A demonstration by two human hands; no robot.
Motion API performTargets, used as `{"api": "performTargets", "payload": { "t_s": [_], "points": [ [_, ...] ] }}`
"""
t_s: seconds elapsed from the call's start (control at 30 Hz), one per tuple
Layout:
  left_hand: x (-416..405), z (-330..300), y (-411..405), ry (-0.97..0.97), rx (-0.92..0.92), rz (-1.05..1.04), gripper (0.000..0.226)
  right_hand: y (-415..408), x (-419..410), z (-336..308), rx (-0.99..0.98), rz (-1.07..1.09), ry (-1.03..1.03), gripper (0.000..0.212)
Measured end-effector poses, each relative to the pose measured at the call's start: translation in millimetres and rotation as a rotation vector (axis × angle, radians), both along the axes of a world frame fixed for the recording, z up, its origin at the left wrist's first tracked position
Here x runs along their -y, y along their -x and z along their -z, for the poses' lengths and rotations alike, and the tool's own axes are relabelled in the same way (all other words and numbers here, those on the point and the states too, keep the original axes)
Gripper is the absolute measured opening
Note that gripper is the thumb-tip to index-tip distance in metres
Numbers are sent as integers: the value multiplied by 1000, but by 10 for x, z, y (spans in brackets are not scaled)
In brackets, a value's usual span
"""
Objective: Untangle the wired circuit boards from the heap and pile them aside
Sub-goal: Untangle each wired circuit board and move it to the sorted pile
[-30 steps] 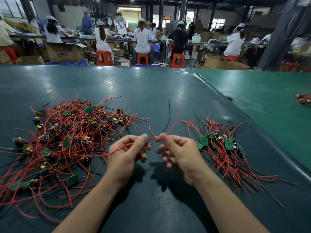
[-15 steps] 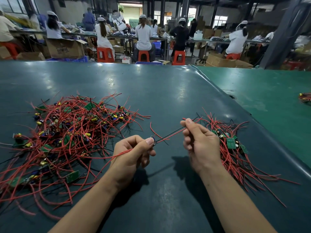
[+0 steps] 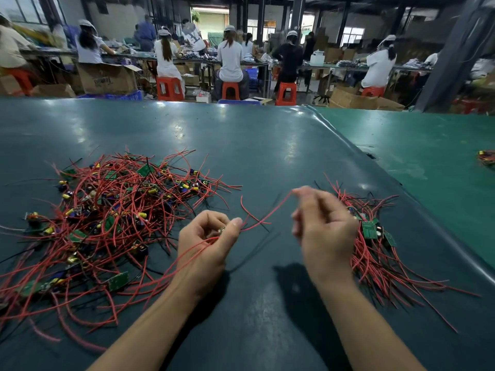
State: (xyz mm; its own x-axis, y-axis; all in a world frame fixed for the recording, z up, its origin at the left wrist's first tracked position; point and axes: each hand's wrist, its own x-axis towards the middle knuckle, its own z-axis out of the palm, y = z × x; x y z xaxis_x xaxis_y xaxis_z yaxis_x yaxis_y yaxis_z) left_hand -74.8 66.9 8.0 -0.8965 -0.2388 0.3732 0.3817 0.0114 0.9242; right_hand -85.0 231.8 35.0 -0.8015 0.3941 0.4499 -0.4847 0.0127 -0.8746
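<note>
The heap (image 3: 115,218) of tangled red and black wires with small green circuit boards lies on the left of the dark green table (image 3: 267,145). A smaller sorted pile (image 3: 375,236) lies on the right. My left hand (image 3: 209,245) pinches one small board with its wires between thumb and fingers, just right of the heap. A red wire (image 3: 267,215) rises from that hand to the fingertips of my right hand (image 3: 324,231). That hand is motion-blurred in front of the sorted pile, and whether it grips the wire is unclear.
A raised seam (image 3: 375,167) divides this table from a lighter green surface on the right, where another small wire bundle (image 3: 487,158) lies at the edge. Beyond the far table edge, several people sit on red stools (image 3: 170,88) among cardboard boxes.
My right hand slid out along the wires to their ends, first rightward toward the sorted pile, then lifted slightly and blurred. My left hand kept its pinch and stayed in place.
</note>
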Motion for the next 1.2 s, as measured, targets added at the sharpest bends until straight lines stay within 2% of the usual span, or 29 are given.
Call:
{"api": "performTargets", "payload": {
  "t_s": [0.07,0.13,0.23,0.33,0.43,0.47,0.57,0.67,0.73,0.8,0.93,1.1,1.2],
  "points": [
    [1,8,-1,144,-124,-94,35,-98,188,85,-102,-145,-296,11],
    [38,5,-2,166,-206,-123,31,-131,269,160,-140,-274,-488,21],
    [56,16,-8,212,-215,-171,33,-138,247,179,-122,-374,-564,30],
    [63,29,30,315,-143,-283,35,-132,222,168,-151,-399,-613,37],
    [74,26,57,359,-137,-265,26,-103,245,158,-98,-389,-527,28],
    [59,21,47,406,-170,-218,26,-97,261,150,-52,-394,-437,21],
    [6,30,11,539,-297,-121,23,-66,239,94,130,-454,-2,5],
    [-1,7,3,444,-273,-169,29,-38,162,56,262,-547,247,9],
    [19,-13,6,382,-244,-222,34,-30,156,57,332,-617,242,21],
    [47,-19,9,383,-239,-255,33,-35,187,78,355,-650,155,30],
    [36,-24,-12,433,-254,-227,30,-64,268,116,304,-643,67,20],
    [3,-42,-38,505,-323,-199,28,-40,251,123,218,-476,6,13],
    [-3,-23,-38,545,-348,-177,26,-24,230,125,250,-424,12,10]
  ]
}}
